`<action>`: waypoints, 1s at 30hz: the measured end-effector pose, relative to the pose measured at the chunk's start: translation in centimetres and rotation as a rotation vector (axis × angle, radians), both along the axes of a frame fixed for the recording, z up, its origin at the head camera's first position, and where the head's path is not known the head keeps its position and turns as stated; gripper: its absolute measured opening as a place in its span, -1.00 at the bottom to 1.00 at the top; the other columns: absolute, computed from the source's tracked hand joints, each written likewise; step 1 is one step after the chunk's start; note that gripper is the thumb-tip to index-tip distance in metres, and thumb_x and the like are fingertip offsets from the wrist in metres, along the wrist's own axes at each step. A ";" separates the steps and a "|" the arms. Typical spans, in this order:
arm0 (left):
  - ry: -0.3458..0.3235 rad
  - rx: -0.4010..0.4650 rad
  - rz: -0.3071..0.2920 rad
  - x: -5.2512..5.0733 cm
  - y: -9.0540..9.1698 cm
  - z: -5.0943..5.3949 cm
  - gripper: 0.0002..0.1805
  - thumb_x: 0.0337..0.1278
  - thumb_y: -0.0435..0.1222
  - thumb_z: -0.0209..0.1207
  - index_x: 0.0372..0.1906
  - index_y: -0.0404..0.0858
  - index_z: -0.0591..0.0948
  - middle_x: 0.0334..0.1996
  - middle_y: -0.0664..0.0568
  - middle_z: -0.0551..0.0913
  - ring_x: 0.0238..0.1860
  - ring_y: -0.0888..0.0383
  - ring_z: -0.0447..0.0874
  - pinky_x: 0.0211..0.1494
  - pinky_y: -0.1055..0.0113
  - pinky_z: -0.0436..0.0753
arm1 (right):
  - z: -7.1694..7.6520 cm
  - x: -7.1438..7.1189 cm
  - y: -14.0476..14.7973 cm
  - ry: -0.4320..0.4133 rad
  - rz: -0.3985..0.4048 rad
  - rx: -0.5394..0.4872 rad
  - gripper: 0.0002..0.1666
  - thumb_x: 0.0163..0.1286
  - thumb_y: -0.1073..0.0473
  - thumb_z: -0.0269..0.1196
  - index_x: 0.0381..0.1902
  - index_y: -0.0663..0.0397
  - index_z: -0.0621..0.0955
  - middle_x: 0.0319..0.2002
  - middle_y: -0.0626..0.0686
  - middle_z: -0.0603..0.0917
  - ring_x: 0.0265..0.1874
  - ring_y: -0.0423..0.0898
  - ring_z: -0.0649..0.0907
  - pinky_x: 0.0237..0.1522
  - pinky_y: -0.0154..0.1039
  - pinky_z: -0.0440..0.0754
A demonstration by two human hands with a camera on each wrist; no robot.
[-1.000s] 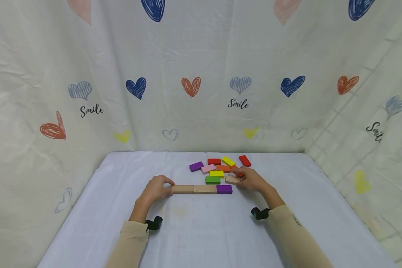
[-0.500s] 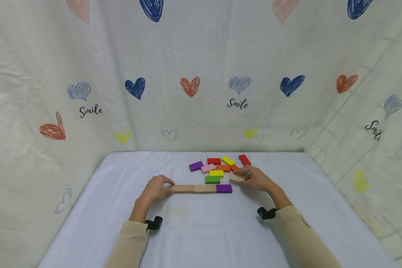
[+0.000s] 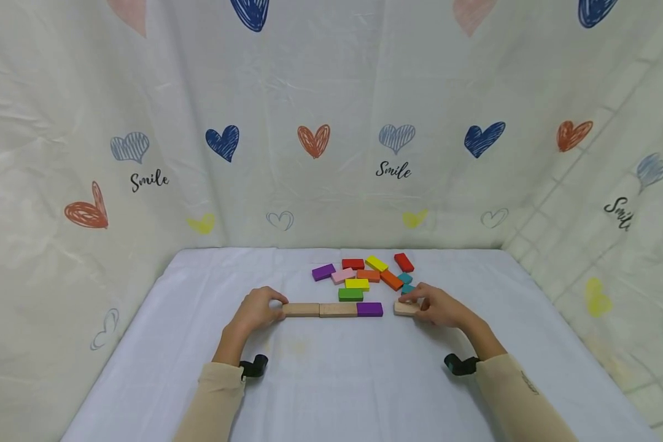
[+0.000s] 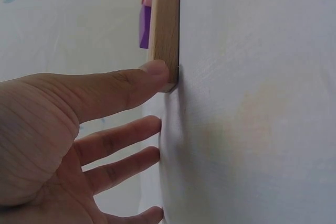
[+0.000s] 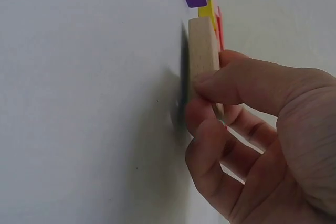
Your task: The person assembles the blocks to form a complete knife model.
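Observation:
A row lies on the table: a left plain wooden block (image 3: 301, 310), a second wooden block (image 3: 338, 310) and a purple block (image 3: 369, 309), end to end. My left hand (image 3: 258, 307) pinches the free left end of the row. In the left wrist view its thumb (image 4: 131, 82) lies on the near face of that wooden block (image 4: 167, 19); the index finger is hidden behind, the others spread apart. My right hand (image 3: 441, 307) pinches another wooden block (image 3: 406, 309) between thumb and fingers, right of the purple block with a gap between. Its right end is covered by fingers.
Behind the row lie loose blocks: green (image 3: 350, 294), yellow (image 3: 357, 284), pink (image 3: 343, 275), purple (image 3: 323, 272), orange (image 3: 391, 280), red (image 3: 404, 262) and others. Teal blocks (image 3: 405, 278) sit just beyond my right hand. A white cloth (image 3: 309, 380) covers the table.
My right hand has carried its wooden block right and toward me, from beside the green block to the right of the row. Teal blocks have come into sight. My left hand stays put.

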State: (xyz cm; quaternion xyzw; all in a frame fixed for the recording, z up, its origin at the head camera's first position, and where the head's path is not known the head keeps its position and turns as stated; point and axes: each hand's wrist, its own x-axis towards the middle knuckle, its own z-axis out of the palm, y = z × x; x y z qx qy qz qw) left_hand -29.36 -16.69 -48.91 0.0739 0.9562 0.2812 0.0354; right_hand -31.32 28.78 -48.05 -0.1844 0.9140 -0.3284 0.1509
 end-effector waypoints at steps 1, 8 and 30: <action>-0.001 0.000 0.000 0.0 0.0 0.0 -0.73 0.11 -0.29 0.45 -0.04 -0.09 0.81 0.19 -0.10 0.69 0.32 -0.16 0.56 0.39 -0.18 0.48 | -0.1 0.1 0.0 0.005 0.002 0.004 -0.53 0.36 0.30 0.34 0.20 -0.14 0.69 -0.05 0.05 0.52 -0.31 -0.03 0.57 -0.41 -0.24 0.68; -0.003 0.009 0.002 0.0 0.0 0.2 -0.72 0.10 -0.30 0.45 -0.05 -0.09 0.81 0.18 -0.10 0.69 0.29 -0.15 0.58 0.38 -0.18 0.49 | -0.5 0.4 -0.2 0.071 -0.035 0.039 -0.56 0.34 0.28 0.38 0.16 -0.13 0.71 -0.04 0.02 0.57 -0.20 -0.07 0.56 -0.22 -0.35 0.63; -0.003 0.013 0.009 0.0 0.0 0.0 -0.72 0.09 -0.30 0.46 -0.05 -0.09 0.81 0.16 -0.10 0.70 0.29 -0.15 0.57 0.38 -0.18 0.48 | -1.0 0.7 -0.7 0.071 -0.159 0.011 -0.61 0.32 0.26 0.40 0.12 -0.04 0.73 -0.07 0.03 0.62 -0.29 -0.04 0.52 -0.35 -0.27 0.57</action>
